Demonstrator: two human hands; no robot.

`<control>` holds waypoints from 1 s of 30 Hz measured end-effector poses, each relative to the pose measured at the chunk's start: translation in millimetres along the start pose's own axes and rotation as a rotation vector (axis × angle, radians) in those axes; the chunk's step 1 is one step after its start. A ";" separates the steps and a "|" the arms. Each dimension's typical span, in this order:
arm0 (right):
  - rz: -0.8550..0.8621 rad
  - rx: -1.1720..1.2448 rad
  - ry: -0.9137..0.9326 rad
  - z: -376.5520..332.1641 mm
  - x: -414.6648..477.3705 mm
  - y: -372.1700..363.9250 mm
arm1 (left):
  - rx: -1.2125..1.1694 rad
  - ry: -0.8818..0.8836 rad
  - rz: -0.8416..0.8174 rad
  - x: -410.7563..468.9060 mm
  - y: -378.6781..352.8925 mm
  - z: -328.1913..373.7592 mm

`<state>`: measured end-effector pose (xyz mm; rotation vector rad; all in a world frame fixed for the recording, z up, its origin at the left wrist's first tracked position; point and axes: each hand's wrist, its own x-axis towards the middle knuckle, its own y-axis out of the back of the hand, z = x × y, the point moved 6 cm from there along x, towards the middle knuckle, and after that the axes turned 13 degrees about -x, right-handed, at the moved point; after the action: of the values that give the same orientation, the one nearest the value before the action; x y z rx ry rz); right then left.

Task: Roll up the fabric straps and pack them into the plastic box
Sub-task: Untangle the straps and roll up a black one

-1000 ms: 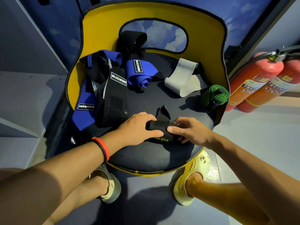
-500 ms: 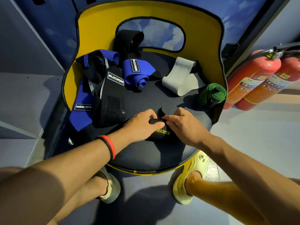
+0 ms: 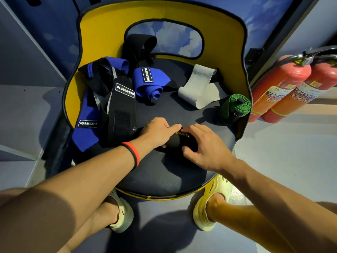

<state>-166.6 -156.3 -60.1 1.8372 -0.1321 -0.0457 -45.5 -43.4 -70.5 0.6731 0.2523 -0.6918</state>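
A black strap [image 3: 179,141] with yellow lettering lies rolled into a tight bundle on the dark seat [image 3: 164,176] of a yellow chair. My left hand [image 3: 156,133] grips its left end and my right hand [image 3: 202,145] curls over its right end. Behind them lie a half-rolled blue strap [image 3: 149,84], a black-and-blue pile of straps [image 3: 109,105], a grey band [image 3: 198,86] and a rolled green band [image 3: 236,106]. No plastic box is in view.
The chair's yellow backrest [image 3: 102,33] rings the seat on three sides. Two red fire extinguishers [image 3: 284,88] stand on the floor to the right. My feet in pale sandals [image 3: 211,207] stand under the seat's front edge.
The black strap's loose tail has been wound in, so the roll is now thicker and rounder. Both hands have closed in around it and shifted slightly away from me.
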 end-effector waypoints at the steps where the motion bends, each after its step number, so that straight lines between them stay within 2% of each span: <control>1: -0.044 -0.025 0.016 0.7 -0.9 -4.1 | 0.027 0.016 0.000 1.5 -0.5 0.0; 5: -0.089 -0.048 0.043 4.4 0.6 -11.9 | 0.147 0.031 -0.043 1.8 -4.3 -2.3; 8: -0.127 -0.071 0.030 9.4 4.0 -10.2 | 0.278 -0.157 0.027 0.2 0.6 3.9; 10: -0.152 -0.088 0.029 10.2 3.7 -11.8 | 0.210 -0.254 -0.044 1.0 0.2 6.5; 13: -0.145 -0.069 0.037 6.7 0.1 -12.6 | 0.123 -0.188 -0.231 2.1 -2.9 0.1; 15: -0.125 -0.088 0.053 6.1 -2.2 -12.1 | 0.108 -0.187 -0.279 0.7 -6.8 -2.3; 21: -0.047 -0.151 0.059 5.8 -3.2 -12.4 | 0.067 -0.209 -0.214 -2.0 -6.9 -4.1; 26: -0.048 0.097 -0.013 12.7 2.0 -7.0 | 0.005 -0.221 -0.140 4.8 -7.0 -3.7; 30: -0.168 0.185 -0.103 19.5 9.9 -8.1 | 0.175 -0.310 -0.124 -4.3 -8.0 -0.4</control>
<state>-158.2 -174.1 -72.8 2.0275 -0.0554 -0.2531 -54.0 -45.6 -72.8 0.7103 -0.0538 -0.9328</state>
